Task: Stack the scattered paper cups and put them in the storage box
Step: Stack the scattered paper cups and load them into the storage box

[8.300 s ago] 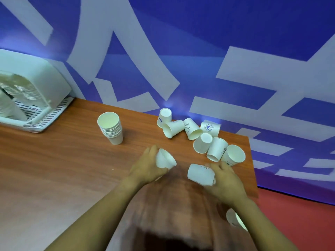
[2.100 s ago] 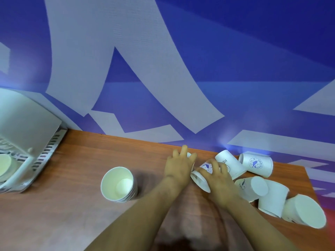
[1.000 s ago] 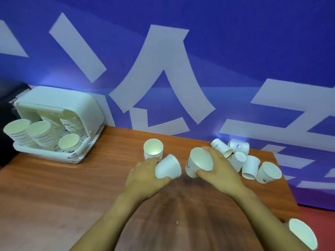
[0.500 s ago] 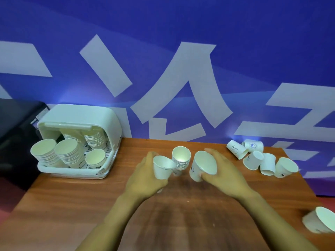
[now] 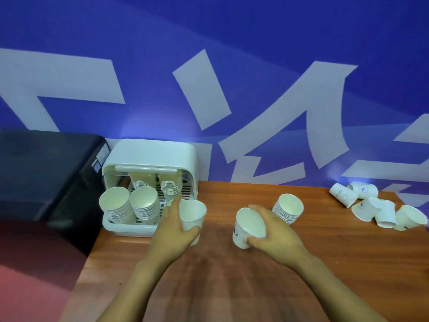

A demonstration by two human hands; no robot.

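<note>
The left hand [image 5: 173, 230] wraps its fingers and thumb around an upright paper cup [image 5: 192, 213] at centre frame, just right of the storage box [image 5: 151, 159]. The right hand [image 5: 274, 231] grips a second cup [image 5: 248, 225], tilted with its mouth toward the camera. Both cups look light and thin-walled, so a firm squeeze would likely dent them; holding around the mid-wall, below the stiffer rolled rim, seems safest. Behind the right hand a short stack of cups [image 5: 287, 211] stands on the wooden table [image 5: 232, 287]. Loose cups [image 5: 380, 209] lie toppled at the right edge. In the box, at centre left, several stacks [image 5: 130, 205] already sit.
</note>
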